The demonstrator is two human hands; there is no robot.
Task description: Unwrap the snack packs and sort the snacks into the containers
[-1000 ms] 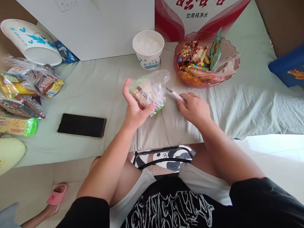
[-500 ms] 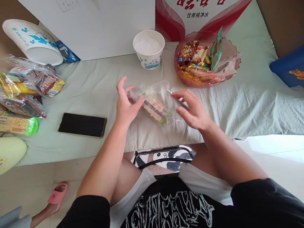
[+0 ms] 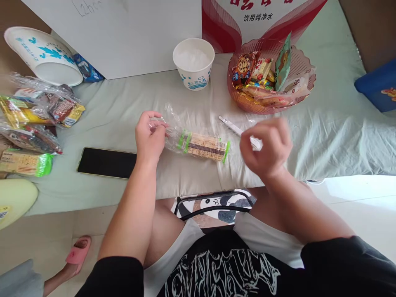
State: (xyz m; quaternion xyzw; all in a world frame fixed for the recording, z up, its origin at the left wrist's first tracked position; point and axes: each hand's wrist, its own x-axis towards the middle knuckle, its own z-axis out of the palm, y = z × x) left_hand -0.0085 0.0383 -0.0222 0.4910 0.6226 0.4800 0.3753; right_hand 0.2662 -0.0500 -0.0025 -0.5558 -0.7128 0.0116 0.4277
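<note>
My left hand (image 3: 151,138) is closed in a pinch on a crumpled clear plastic bag (image 3: 173,134). To the right of that hand, and touching the plastic, a packet of crackers (image 3: 206,146) with green ends lies flat on the cloth. My right hand (image 3: 268,146) is curled up and blurred by motion, raised a little right of the packet. Whether anything small is inside its fingers cannot be seen. Beside it, a slim white and grey knife (image 3: 230,124) lies slanting on the cloth, its near end partly behind my right hand.
A paper tub (image 3: 198,78) stands at the back, left of a pink basket (image 3: 262,108) of wrapped snacks. A phone (image 3: 105,162) lies left of my forearm, with bagged snacks (image 3: 46,107) and a tipped tub (image 3: 46,57) farther left. Boxes (image 3: 139,41) line the back.
My left hand has moved left and closed on the bag's plastic. The cracker packet has turned straighter. My right hand has drawn right and curled, leaving the knife on the cloth.
</note>
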